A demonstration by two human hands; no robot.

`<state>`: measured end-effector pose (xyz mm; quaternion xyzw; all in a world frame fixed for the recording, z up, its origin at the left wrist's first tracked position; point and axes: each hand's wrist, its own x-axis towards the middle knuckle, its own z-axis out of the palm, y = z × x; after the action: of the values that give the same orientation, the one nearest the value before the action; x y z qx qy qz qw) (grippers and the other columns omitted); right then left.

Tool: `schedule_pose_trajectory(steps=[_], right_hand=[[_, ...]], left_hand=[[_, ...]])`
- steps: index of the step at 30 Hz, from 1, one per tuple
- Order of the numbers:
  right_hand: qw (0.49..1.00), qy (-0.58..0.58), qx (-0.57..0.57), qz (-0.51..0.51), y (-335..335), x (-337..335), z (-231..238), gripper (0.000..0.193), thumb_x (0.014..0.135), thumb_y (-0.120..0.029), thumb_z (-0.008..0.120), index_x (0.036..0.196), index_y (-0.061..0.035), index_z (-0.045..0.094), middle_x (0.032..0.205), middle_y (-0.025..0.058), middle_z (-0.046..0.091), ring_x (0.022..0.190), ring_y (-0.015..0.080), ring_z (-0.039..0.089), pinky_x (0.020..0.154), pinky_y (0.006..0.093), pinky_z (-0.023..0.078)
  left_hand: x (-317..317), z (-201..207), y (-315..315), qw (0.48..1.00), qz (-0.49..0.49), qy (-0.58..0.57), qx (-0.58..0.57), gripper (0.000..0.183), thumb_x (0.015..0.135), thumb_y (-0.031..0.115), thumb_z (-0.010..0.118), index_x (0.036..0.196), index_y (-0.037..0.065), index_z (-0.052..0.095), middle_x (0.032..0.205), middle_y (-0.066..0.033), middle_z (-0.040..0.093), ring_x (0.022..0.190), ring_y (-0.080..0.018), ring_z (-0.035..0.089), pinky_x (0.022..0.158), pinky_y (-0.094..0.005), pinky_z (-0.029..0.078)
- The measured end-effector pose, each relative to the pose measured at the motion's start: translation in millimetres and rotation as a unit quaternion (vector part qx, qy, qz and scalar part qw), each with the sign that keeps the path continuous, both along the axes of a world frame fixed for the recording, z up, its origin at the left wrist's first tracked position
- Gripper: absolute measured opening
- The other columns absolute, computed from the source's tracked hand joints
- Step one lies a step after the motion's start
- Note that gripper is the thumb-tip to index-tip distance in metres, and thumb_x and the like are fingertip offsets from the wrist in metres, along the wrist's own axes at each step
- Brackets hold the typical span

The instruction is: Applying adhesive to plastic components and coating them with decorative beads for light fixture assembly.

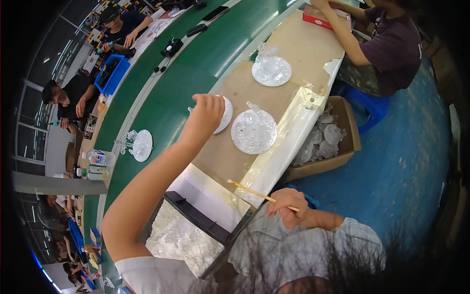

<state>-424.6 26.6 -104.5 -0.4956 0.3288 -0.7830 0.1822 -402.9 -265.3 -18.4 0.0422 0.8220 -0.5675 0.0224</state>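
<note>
My right hand (289, 207) grips a thin wooden-handled brush (254, 191), whose small pale tip points left over the near end of the work surface. Stretched out across the table, my left hand (207, 113) curls its fingers at a clear plastic piece with a round base (226, 115). The hand covers much of that piece, and its fingertips are hidden. Just right of it lies another clear round piece (253, 131) with a small raised figure at its edge. A similar clear piece (271, 71) sits farther off on the brown paper (303, 39).
A black tray (196, 215) of clear glittery material stands before me. The cardboard box (350, 147) at right holds several clear pieces. Another clear piece (142, 145) and a plastic bottle (100, 157) are at left. A co-worker (391, 49) handles a red box (318, 17) at far right.
</note>
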Motion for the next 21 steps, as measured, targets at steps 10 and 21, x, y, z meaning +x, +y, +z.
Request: schedule_pose_trajectory(steps=[10,21], right_hand=[[0.994,-0.007,0.04,0.097,5,-7,22,0.026,0.092,-0.011,0.046,0.098,0.0063,0.064,0.085,0.0165,0.065,0.06,0.015,0.058,0.057,0.0262,0.048],[0.977,-0.039,0.032,0.209,-63,55,102,0.025,0.101,-0.005,0.037,0.119,0.0026,0.052,0.09,0.0128,0.064,0.054,0.0107,0.052,0.051,0.0227,0.045]], left_hand=[[94,78,20,0.848,0.228,0.188,0.439,0.037,0.077,0.018,0.077,0.1,0.005,0.05,0.086,-0.0147,0.058,0.071,-0.0312,0.064,0.062,-0.041,0.049],[312,55,222,0.414,0.327,0.692,0.492,0.037,0.081,0.012,0.08,0.096,0.005,0.047,0.08,0.001,0.049,0.068,-0.0076,0.045,0.061,-0.0237,0.04]])
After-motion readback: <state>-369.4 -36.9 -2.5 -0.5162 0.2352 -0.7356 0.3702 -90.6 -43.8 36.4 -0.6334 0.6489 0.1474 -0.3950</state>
